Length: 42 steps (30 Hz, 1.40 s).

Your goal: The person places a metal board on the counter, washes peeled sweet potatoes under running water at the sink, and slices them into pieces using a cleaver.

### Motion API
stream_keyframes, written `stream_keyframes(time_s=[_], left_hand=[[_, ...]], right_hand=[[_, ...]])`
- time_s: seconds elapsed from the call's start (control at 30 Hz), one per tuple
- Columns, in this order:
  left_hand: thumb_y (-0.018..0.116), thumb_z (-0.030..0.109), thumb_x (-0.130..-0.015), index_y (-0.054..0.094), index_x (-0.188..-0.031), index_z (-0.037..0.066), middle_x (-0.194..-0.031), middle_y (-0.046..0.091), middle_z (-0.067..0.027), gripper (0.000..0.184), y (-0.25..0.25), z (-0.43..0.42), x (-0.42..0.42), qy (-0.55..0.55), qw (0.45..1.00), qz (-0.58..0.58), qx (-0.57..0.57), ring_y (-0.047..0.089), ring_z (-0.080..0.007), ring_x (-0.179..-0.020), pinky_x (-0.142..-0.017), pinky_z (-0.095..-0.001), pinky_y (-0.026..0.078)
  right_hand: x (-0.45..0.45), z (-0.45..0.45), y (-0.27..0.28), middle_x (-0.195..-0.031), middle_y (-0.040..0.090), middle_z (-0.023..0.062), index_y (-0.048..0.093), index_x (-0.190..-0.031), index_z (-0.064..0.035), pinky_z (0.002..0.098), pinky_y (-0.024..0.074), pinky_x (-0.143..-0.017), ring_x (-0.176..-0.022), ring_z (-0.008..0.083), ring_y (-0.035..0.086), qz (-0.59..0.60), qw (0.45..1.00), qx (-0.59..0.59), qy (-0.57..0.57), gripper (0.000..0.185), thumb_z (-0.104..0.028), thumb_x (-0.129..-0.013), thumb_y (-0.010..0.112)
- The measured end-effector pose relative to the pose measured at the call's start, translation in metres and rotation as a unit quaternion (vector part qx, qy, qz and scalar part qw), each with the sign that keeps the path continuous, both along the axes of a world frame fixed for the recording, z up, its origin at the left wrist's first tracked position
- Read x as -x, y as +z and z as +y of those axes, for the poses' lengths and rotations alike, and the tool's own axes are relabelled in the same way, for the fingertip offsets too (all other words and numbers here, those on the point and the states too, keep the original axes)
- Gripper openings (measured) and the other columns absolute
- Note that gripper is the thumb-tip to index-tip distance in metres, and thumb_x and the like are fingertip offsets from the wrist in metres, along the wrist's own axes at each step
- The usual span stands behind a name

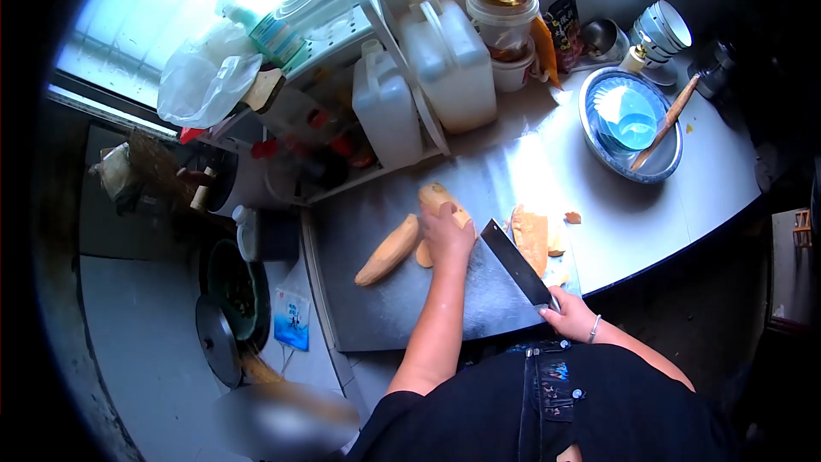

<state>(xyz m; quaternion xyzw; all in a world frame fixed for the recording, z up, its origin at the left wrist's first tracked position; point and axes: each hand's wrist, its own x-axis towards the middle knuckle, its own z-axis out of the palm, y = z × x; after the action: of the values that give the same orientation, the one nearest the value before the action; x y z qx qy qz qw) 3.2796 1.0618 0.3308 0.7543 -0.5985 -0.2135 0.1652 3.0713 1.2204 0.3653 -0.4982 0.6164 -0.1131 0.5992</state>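
Observation:
My left hand [449, 237] is closed over a peeled orange sweet potato [437, 196], pressing it on the metal work surface [428, 308]. Part of that sweet potato is hidden under my fingers. Just left of it lies another long peeled sweet potato [386, 252], with a smaller orange piece [423, 254] between the two. In my right hand [571, 317] is the handle of a cleaver [516, 264], its broad blade angled up and left, apart from the held sweet potato. Cut orange pieces [530, 238] lie right of the blade.
A metal basin [672, 162] with a blue bowl [629, 111] and a wooden-handled tool [671, 120] stands at the right. White jugs [449, 64] and a rack [402, 51] line the back. At left are a wok [235, 287] and a lid [218, 342].

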Motion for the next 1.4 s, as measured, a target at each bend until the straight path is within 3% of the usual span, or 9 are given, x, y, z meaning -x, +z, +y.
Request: stream_keyframes(time_s=[0.07, 0.13, 0.4, 0.63, 0.8, 1.0, 1.2, 1.3, 1.4], left_hand=[[0.07, 0.018, -0.066, 0.055, -0.103, 0.01, -0.133, 0.03, -0.0253, 0.041, 0.0, -0.001, -0.001, -0.004, 1.0, -0.008, -0.004, 0.037, -0.0423, -0.119, -0.099, -0.0407, 0.035], [0.068, 0.012, -0.061, 0.054, -0.092, 0.007, -0.12, 0.037, -0.0229, 0.034, -0.007, 0.001, -0.005, -0.028, 0.999, -0.023, 0.004, 0.043, -0.0409, -0.107, -0.093, -0.0412, 0.037], [0.068, 0.007, -0.057, 0.054, -0.091, 0.01, -0.129, 0.036, -0.0157, 0.037, 0.007, 0.057, -0.019, -0.165, 0.983, -0.001, -0.084, 0.04, -0.0371, -0.115, -0.097, -0.0396, 0.036], [0.065, 0.003, -0.057, 0.055, -0.088, 0.009, -0.13, 0.036, -0.0155, 0.033, 0.001, 0.091, -0.042, -0.174, 0.984, 0.019, -0.043, 0.04, -0.037, -0.116, -0.097, -0.039, 0.036], [0.061, -0.001, -0.056, 0.054, -0.088, 0.008, -0.127, 0.04, -0.0167, 0.034, -0.007, 0.109, -0.052, -0.211, 0.976, 0.046, 0.008, 0.042, -0.0392, -0.112, -0.096, -0.0407, 0.037], [0.06, -0.001, -0.058, 0.05, -0.103, 0.006, -0.115, 0.05, -0.016, 0.047, -0.019, 0.128, -0.052, -0.244, 0.966, 0.07, 0.041, 0.047, -0.0376, -0.106, -0.092, -0.0435, 0.039], [0.071, 0.01, -0.062, 0.05, -0.116, 0.004, -0.111, 0.052, -0.0144, 0.059, -0.017, 0.139, -0.038, -0.235, 0.966, 0.07, 0.076, 0.049, -0.0349, -0.102, -0.089, -0.0426, 0.041], [0.074, 0.016, -0.063, 0.051, -0.117, 0.004, -0.107, 0.053, -0.0146, 0.06, -0.019, 0.137, -0.039, -0.222, 0.972, 0.044, 0.06, 0.05, -0.0344, -0.099, -0.087, -0.0415, 0.042], [0.075, 0.018, -0.063, 0.052, -0.118, 0.004, -0.106, 0.053, -0.0143, 0.061, -0.02, 0.138, -0.038, -0.217, 0.975, 0.03, 0.031, 0.05, -0.0337, -0.098, -0.086, -0.0408, 0.043]], right_hand=[[0.004, -0.001, -0.001, -0.097, 0.06, 0.0242, 0.047, -0.115, -0.0008, 0.0372, 0.0462, -0.08, -0.092, 0.0353, 0.059, -0.001, 1.0, -0.005, -0.005, 0.039, -0.017, -0.083, 0.059], [0.007, 0.0, -0.002, -0.096, 0.061, 0.0239, 0.047, -0.116, -0.0019, 0.0366, 0.0461, -0.08, -0.092, 0.035, 0.06, -0.001, 1.0, -0.014, -0.014, 0.038, -0.016, -0.083, 0.059], [0.009, -0.01, 0.005, -0.087, 0.061, 0.0236, 0.048, -0.11, -0.0027, 0.0384, 0.0469, -0.075, -0.085, 0.0368, 0.06, 0.026, 0.999, 0.039, 0.012, 0.033, -0.017, -0.083, 0.059], [0.005, 0.007, 0.005, -0.085, 0.061, 0.0229, 0.05, -0.111, -0.0039, 0.0387, 0.0476, -0.072, -0.08, 0.0368, 0.06, 0.072, 0.992, 0.081, 0.067, 0.033, -0.02, -0.083, 0.058], [0.018, 0.02, 0.012, -0.08, 0.061, 0.0172, 0.053, -0.108, -0.0055, 0.0351, 0.0477, -0.069, -0.074, 0.0304, 0.061, 0.069, 0.992, 0.073, 0.073, 0.033, -0.021, -0.081, 0.062], [0.023, 0.015, 0.02, -0.078, 0.06, 0.0143, 0.053, -0.108, -0.0052, 0.0326, 0.047, -0.068, -0.07, 0.0249, 0.059, 0.019, 0.989, 0.142, 0.021, 0.033, -0.016, -0.079, 0.062], [-0.017, -0.005, 0.009, -0.085, 0.061, 0.022, 0.049, -0.11, -0.0045, 0.0405, 0.0476, -0.07, -0.08, 0.0379, 0.06, 0.047, 0.978, 0.202, -0.017, 0.034, -0.019, -0.081, 0.059], [-0.031, -0.006, -0.009, -0.081, 0.061, 0.0229, 0.049, -0.112, -0.0069, 0.0419, 0.0481, -0.071, -0.079, 0.0378, 0.06, 0.115, 0.977, 0.178, 0.012, 0.036, -0.022, -0.081, 0.06], [-0.039, -0.021, 0.018, -0.077, 0.061, 0.0214, 0.049, -0.112, -0.0067, 0.0419, 0.0483, -0.068, -0.075, 0.0376, 0.061, 0.148, 0.97, 0.19, 0.024, 0.035, -0.021, -0.082, 0.059]])
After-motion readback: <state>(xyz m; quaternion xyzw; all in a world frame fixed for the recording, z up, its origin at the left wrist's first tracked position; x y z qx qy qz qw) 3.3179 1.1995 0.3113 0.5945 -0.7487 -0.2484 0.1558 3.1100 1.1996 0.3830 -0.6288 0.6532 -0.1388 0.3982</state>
